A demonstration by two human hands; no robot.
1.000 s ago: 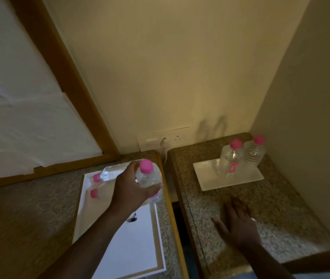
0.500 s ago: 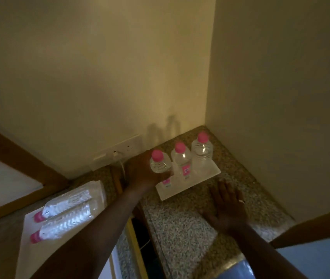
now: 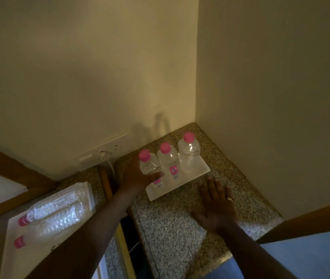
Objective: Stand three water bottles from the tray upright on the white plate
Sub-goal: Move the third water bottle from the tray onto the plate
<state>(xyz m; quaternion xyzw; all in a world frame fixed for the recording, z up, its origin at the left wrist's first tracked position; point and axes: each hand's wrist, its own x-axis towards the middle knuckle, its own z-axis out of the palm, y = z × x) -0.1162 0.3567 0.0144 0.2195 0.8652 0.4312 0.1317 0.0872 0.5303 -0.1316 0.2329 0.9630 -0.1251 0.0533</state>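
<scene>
Gripping upright bottle [image 3: 148, 165] on plate [image 3: 182, 185], left hand [image 3: 138, 176].

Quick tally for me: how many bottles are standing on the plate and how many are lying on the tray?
Upright bottles on the white plate: 3 (left, held by the left hand; middle; right)
Bottles lying on the tray: 2 (far; near)
Total: 5 bottles

bottles [image 3: 169, 160] crowd plate [image 3: 182, 185], counter [image 3: 172, 222] seemingly open
</scene>
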